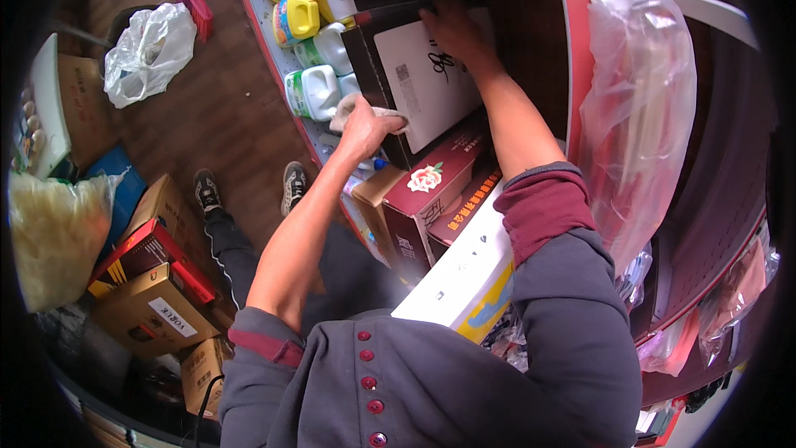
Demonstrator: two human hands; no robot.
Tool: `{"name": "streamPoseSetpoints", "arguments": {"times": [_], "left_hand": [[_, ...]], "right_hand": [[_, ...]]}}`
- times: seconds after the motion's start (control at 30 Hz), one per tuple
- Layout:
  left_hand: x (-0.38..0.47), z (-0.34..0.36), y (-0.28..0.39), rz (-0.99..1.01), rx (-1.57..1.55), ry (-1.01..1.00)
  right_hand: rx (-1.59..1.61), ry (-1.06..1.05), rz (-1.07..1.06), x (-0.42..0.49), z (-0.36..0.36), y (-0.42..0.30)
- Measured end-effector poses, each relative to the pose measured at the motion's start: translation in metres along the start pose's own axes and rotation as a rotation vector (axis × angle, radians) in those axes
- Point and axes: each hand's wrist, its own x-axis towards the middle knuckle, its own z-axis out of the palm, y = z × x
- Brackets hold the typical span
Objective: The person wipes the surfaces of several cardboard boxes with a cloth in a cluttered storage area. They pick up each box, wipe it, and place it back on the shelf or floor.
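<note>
A folded pale cloth (344,113) is in my left hand (365,129), against the near left edge of a black cardboard box (398,31) with a white printed panel. My right hand (453,28) grips the same box at its far side, its fingertips hidden over the edge. The box lies tilted above a dark red carton (448,158) with a rose picture. Beside that carton is another with orange lettering (466,211). A long white box (457,261) extends from there towards my body.
Plastic detergent jugs (314,92) line the shelf edge (273,56) on the left. A clear plastic wrap (640,106) hangs at the right. Cartons (152,311), a white plastic bag (149,53) and a pink broom (189,0) stand on the left side of the wooden floor (249,118).
</note>
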Motion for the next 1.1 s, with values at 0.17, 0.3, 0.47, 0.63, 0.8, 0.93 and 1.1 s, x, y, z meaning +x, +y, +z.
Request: {"name": "streamPoseSetpoints", "arguments": {"times": [0.17, 0.3, 0.47, 0.63, 0.8, 0.93, 1.1], "left_hand": [[0.001, 0.003, 0.004, -0.108, 0.055, 0.050], [0.009, 0.006, -0.001, -0.110, 0.095, 0.048], [0.016, 0.011, -0.010, -0.078, 0.049, 0.015], [0.006, 0.014, 0.001, -0.176, 0.008, 0.171], [-0.024, -0.023, -0.002, -0.095, -0.010, 0.075], [-0.086, -0.085, -0.045, -0.106, -0.100, 0.112], [-0.215, -0.205, -0.136, 0.192, 0.292, 0.501]], "right_hand": [[0.075, 0.043, -0.183, 0.002, 0.019, 0.007], [-0.100, 0.046, -0.081, -0.001, 0.042, 0.027], [-0.765, 0.267, -0.366, -0.018, 0.060, 0.039], [-1.149, -0.128, -0.251, -0.028, 0.075, 0.036], [0.136, 0.162, -0.057, -0.020, 0.075, 0.028], [-0.205, 0.027, -0.064, -0.014, 0.028, -0.009], [0.196, 0.283, -0.452, -0.039, -0.016, -0.157]]}}
